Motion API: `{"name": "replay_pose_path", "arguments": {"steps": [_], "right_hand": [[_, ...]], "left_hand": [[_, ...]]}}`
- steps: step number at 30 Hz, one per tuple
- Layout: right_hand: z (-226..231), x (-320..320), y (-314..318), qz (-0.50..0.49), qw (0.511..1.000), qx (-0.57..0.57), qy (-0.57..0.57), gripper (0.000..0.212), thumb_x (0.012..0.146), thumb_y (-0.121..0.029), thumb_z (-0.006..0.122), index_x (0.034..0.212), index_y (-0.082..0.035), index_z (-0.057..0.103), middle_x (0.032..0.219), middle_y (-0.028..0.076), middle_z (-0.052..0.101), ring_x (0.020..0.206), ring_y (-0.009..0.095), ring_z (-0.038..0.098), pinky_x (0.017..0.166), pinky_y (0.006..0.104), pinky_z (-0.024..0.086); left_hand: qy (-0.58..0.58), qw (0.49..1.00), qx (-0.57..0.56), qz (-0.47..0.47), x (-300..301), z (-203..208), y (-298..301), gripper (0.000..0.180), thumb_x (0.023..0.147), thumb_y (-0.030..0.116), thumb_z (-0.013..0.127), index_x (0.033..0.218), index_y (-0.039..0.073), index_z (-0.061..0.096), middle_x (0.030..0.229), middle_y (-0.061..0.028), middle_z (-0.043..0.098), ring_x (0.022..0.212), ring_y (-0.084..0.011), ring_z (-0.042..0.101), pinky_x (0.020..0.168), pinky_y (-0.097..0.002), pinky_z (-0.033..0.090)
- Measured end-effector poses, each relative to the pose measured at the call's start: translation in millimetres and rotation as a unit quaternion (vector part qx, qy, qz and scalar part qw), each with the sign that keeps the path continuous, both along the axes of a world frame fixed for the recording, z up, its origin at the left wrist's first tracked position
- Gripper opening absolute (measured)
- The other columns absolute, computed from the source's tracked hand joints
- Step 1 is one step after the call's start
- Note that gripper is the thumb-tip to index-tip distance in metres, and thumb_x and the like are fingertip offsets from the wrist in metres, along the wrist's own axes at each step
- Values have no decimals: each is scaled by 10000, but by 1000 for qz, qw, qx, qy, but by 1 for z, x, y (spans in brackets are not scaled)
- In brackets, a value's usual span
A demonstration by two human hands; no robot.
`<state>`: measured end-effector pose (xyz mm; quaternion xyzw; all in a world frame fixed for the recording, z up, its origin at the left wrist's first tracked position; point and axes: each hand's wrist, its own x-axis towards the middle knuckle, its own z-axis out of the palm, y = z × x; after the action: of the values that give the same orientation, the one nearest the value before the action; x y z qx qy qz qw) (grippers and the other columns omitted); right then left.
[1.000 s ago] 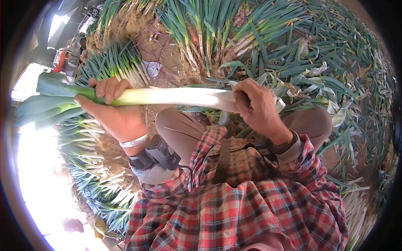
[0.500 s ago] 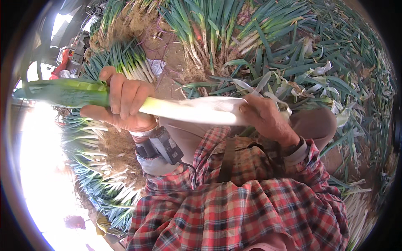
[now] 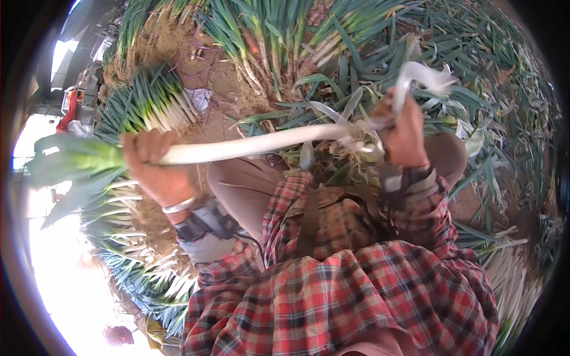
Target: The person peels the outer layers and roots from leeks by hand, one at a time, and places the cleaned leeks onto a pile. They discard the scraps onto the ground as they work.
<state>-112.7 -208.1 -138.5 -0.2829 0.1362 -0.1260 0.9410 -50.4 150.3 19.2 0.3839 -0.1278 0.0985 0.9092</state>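
My left hand [image 3: 157, 169] is closed around a long green onion [image 3: 249, 143] where its white stalk meets the green leaves. The onion lies almost level across my lap, leaves to the left and the blurred root end to the right. My right hand [image 3: 407, 133], just past the root end, is closed on a pale strip of peeled outer skin [image 3: 421, 74]. That strip flops up and to the right over the fingers, smeared by motion. Whether it is still joined to the stalk I cannot tell.
Unpeeled green onions with roots [image 3: 261, 53] lie on the ground ahead. A neat bundle [image 3: 157, 101] and a row of white-stalked onions [image 3: 127, 237] lie to the left. Stripped leaves [image 3: 475, 77] heap up on the right, with more white stalks [image 3: 510, 285] at lower right.
My left hand has moved left and slightly down with the onion. My right hand has swung up and right, pulling a pale strip of skin away from the stalk.
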Motion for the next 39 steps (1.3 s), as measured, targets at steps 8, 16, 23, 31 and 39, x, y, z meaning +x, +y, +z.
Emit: {"name": "replay_pose_path", "arguments": {"steps": [8,16,23,31,39], "right_hand": [[-18,-5,-72,-90,683,-701,185,384,885,-144,623,1239,-12,551,1056,162,658,891,253,668,739,341,533],[53,-20,73,209,935,-283,-51,391,944,-159,616,1251,36,473,876,66,598,654,95,602,533,262,480],[-39,4,-28,80,703,-682,185,320,838,-31,523,1141,-22,624,889,183,686,646,226,681,584,373,538],[51,-11,-21,153,770,-611,99,493,821,28,581,1302,-46,505,1266,212,551,991,312,652,801,396,526],[65,-32,60,205,859,-451,-133,433,839,60,651,1254,1,543,1034,91,641,840,177,635,727,291,501]], "left_hand": [[-110,989,-73,-60,0,15,28,258,1015,214,474,774,122,488,571,70,345,482,-47,320,480,-206,320],[-121,987,-88,-53,-7,27,23,344,1027,248,425,699,149,397,557,60,323,486,-63,326,498,-224,337],[-134,982,-97,-86,-16,27,23,334,1012,265,432,705,135,452,508,70,357,433,-56,342,476,-227,345],[-248,945,-116,-181,-10,40,31,253,894,342,587,765,135,523,491,81,435,394,-50,403,444,-199,377],[-196,948,-117,-223,-17,68,29,280,870,354,618,792,110,503,587,46,450,531,-80,447,585,-236,419]]}}
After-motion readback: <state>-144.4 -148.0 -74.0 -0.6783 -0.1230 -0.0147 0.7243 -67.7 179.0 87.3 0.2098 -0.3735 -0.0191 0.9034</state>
